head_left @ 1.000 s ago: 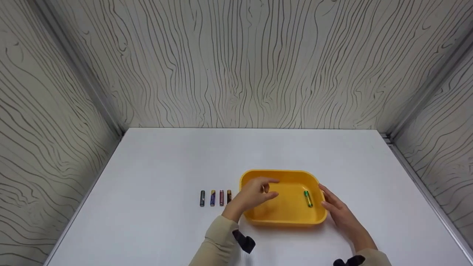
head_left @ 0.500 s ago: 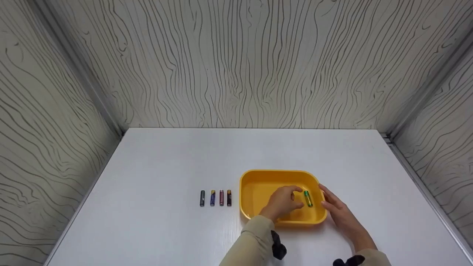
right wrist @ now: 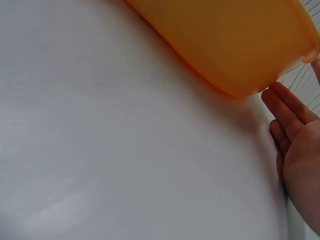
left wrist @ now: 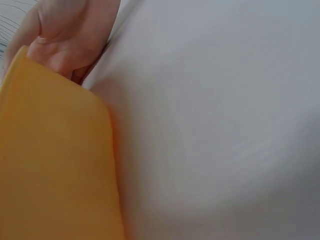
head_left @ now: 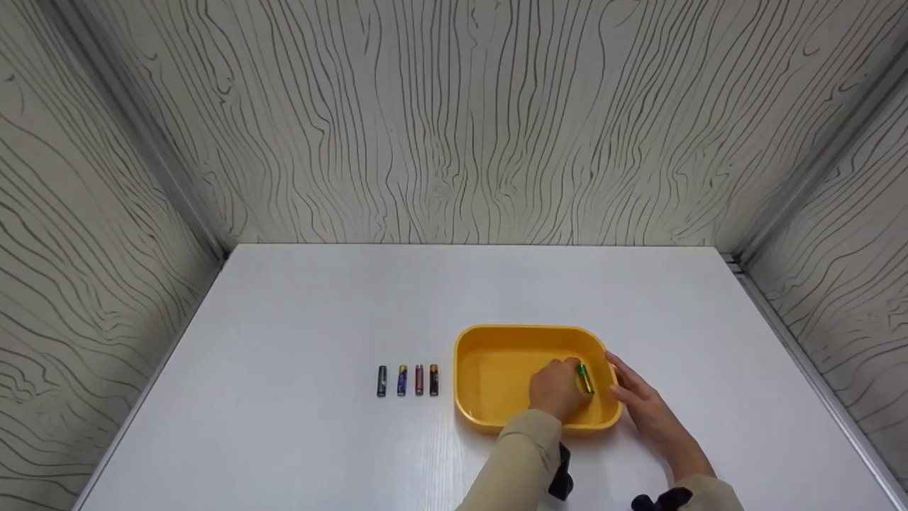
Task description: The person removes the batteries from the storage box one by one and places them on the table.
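Note:
A green-and-yellow battery [head_left: 585, 379] lies near the right end of the yellow tray [head_left: 489, 372]. My left hand [head_left: 557, 389] reaches over the tray's front rim, its curled fingers at the battery's two ends. My right hand [head_left: 651, 408] steadies the tray's right end from outside, thumb and fingertips at the rim. In the right wrist view, that hand's fingers [right wrist: 287, 107] stretch out fairly straight to the tray's outer wall [right wrist: 235, 45]. The left wrist view shows the tray's outer front wall [left wrist: 60, 150]; the battery is hidden there.
Left of the tray several batteries stand in a row: a dark one [head_left: 381, 381], a blue one with yellow [head_left: 402, 381], a pink-red one [head_left: 419, 380] and a black-and-copper one [head_left: 434, 380]. Wood-patterned walls [head_left: 454, 128] enclose the white table [head_left: 305, 319].
My left hand has moved right across the tray and lowered to the green battery, its fingers closing in on it. The right hand stays at the tray's end. The head view has shifted slightly.

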The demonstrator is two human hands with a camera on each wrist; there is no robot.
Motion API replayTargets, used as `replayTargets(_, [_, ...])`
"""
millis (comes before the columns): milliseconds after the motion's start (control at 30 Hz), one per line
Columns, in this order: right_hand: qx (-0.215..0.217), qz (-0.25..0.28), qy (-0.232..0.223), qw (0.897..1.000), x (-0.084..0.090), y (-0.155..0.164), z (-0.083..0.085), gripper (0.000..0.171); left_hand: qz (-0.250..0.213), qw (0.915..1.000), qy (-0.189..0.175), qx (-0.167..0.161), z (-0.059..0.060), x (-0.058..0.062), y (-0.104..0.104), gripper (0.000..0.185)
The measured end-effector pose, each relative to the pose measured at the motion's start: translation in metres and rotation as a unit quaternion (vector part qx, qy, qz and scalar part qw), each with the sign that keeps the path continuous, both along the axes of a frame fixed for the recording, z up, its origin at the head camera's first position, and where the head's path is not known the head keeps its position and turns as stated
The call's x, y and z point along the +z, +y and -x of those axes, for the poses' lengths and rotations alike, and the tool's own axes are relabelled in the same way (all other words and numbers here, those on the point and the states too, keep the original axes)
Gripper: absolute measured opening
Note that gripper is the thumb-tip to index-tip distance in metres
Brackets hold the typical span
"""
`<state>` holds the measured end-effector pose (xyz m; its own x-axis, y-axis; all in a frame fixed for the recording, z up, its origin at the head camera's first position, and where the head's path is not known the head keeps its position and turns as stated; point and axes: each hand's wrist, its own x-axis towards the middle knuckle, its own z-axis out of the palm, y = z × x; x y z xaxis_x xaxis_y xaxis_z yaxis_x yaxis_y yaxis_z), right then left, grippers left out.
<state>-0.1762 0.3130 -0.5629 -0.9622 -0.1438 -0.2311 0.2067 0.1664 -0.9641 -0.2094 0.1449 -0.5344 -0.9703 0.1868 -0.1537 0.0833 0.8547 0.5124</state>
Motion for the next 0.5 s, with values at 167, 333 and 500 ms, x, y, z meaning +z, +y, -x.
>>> replayTargets(167, [0.001, -0.014, -0.010, 1.000, 0.0015, -0.0014, -0.0002, 0.062, 0.063, 0.9978, 0.018, -0.013, -0.0013, 0.0001, 0.0027, 0.045])
replayTargets(333, [-0.010, -0.033, -0.017, 0.999, 0.0024, 0.0001, 0.0003, 0.063, 0.090, 0.9955, 0.005, -0.029, -0.0030, 0.0045, 0.0050, 0.046])
replayTargets(500, [-0.008, -0.031, -0.017, 0.999, 0.0014, 0.0000, 0.0001, 0.063, 0.091, 0.9950, -0.014, -0.037, -0.0063, 0.0077, 0.0071, 0.048])
